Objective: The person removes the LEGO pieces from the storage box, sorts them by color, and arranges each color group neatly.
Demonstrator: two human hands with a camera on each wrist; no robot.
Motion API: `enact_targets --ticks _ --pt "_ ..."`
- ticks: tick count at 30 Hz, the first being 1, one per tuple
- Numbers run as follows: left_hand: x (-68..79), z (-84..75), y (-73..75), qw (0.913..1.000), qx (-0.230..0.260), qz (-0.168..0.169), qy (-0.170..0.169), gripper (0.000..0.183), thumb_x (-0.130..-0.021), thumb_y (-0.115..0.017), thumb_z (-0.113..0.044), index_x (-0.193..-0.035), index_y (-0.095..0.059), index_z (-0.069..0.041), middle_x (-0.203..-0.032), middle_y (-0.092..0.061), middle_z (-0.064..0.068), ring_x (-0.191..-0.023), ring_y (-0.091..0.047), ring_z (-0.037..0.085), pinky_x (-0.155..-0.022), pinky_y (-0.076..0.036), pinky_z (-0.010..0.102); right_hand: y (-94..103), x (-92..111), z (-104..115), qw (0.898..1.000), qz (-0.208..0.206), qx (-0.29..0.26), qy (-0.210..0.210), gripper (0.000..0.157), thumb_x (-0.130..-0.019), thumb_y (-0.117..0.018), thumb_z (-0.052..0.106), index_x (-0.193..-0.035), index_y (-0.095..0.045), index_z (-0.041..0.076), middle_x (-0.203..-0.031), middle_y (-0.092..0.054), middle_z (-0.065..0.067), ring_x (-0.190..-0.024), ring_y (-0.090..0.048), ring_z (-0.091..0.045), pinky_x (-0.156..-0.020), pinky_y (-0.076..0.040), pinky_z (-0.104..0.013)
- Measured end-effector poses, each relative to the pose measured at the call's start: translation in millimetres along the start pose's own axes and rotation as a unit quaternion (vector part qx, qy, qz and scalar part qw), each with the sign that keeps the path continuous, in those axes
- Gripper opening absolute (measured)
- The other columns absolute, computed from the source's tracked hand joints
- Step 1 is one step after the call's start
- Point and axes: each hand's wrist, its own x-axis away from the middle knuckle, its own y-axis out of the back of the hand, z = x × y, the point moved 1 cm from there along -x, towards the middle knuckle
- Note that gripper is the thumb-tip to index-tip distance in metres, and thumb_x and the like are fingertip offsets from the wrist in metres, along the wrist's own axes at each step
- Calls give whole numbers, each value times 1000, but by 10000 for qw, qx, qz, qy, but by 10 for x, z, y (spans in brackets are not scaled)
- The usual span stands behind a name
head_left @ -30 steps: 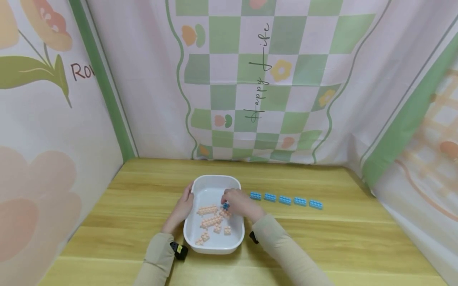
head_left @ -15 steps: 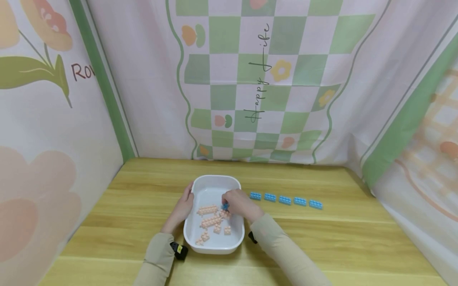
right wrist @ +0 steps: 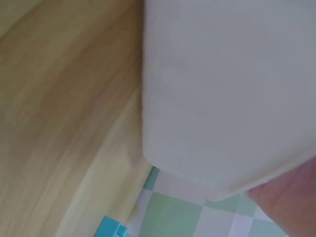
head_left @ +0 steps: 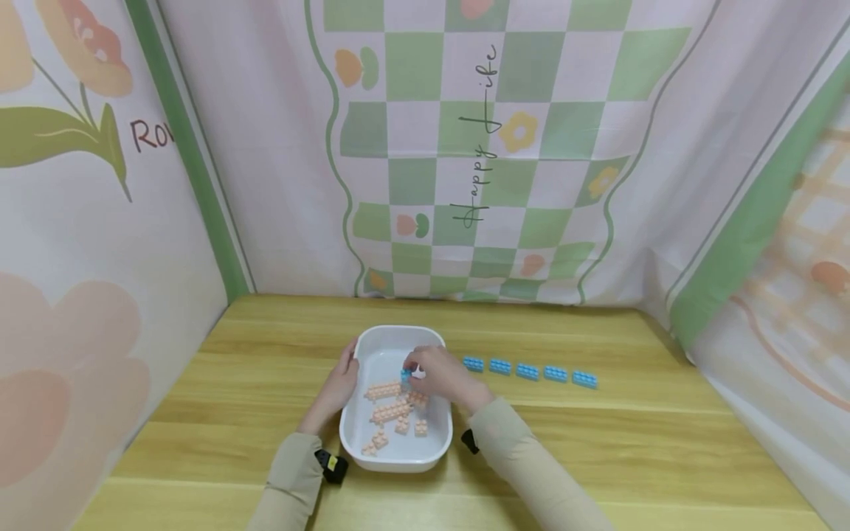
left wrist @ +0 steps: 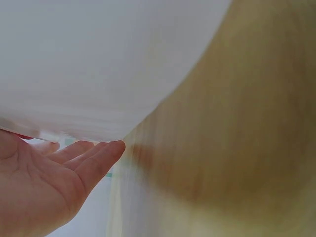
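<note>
A white tub (head_left: 348, 442) with rounded corners stands on the table. Along its left wall my left hand (head_left: 341, 382) grips the rim; in the left wrist view the fingers (left wrist: 101, 163) reach along the outer wall. My right hand (head_left: 441, 375) reaches over the right rim and pinches a blue building block (head_left: 405, 377), partly covered by the fingers, inside the tub. Beneath and beside it lie several peach building blocks (head_left: 392, 410), some long and some small and square. The right wrist view shows mostly the tub's outer wall (right wrist: 222, 89) and a bit of this hand.
Several blue building blocks (head_left: 527, 371) lie in a row on the wooden table (head_left: 637, 442), right of the tub. A printed checkered curtain (head_left: 478, 184) hangs behind the table, with more fabric on both sides. Black wrist devices (head_left: 332, 466) sit on the sleeves.
My right hand has shifted slightly left and up inside the tub, and the blue block has moved with it and shows more. The left hand and the tub hold their place.
</note>
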Motion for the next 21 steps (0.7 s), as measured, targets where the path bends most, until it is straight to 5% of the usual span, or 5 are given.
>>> enact_targets --ticks 12,21 --pt "-17 27 -33 9999 -122 -27 62 51 -101 -26 -18 -149 -18 -4 -149 -27 27 -134 -29 45 -112 -23 55 288 196 -92 9955 -579 -740 124 19 -87 -65 15 -104 -68 6 -95 -66 -3 -84 -59 -14 -72 -52 -24" --pt "-23 29 -3 9997 -252 -14 22 50 -101 -26 -16 -149 -17 -2 -149 -26 28 -135 -27 46 -112 -22 55 483 397 -219 9890 -1018 -1064 -149 24 -86 -66 13 -109 -67 4 -100 -66 -6 -88 -60 -21 -76 -55 -37"
